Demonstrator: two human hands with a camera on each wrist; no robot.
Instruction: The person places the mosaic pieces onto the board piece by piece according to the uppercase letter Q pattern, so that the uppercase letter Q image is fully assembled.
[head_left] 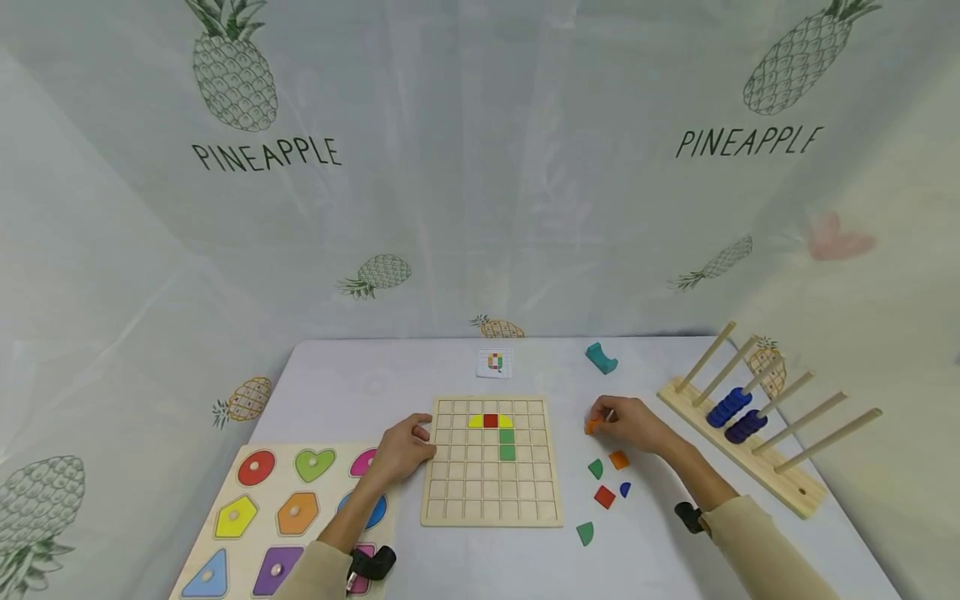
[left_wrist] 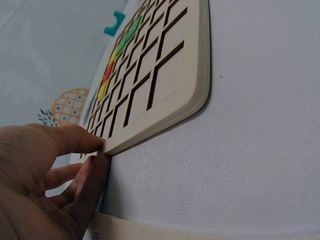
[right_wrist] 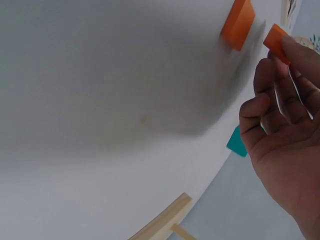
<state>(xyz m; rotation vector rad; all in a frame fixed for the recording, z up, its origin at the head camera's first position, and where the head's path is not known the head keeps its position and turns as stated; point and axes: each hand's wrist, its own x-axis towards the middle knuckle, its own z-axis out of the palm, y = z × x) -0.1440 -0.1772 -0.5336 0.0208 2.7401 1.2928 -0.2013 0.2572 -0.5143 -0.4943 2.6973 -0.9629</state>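
My left hand (head_left: 405,448) grips the left edge of a wooden grid board (head_left: 491,512); its fingertips meet the rim in the left wrist view. Yellow quarter-round pieces (head_left: 476,422) flank a red square (head_left: 491,421) in an upper row of the board, with green squares (head_left: 507,452) below the right one. To the right of the board, my right hand (head_left: 626,421) pinches an orange block (right_wrist: 276,43) between thumb and fingertips, above the table. Another orange block (head_left: 618,459) lies just nearer, beside green quarter-round pieces (head_left: 596,468), a red square block (head_left: 604,497) and a blue half-round piece (head_left: 626,489).
A pattern card (head_left: 494,363) lies behind the board. At the back right is a teal arch block (head_left: 602,358). A wooden peg stand (head_left: 750,450) with blue beads runs along the right side. The shape puzzle board (head_left: 258,521) occupies the left, partly under my left forearm.
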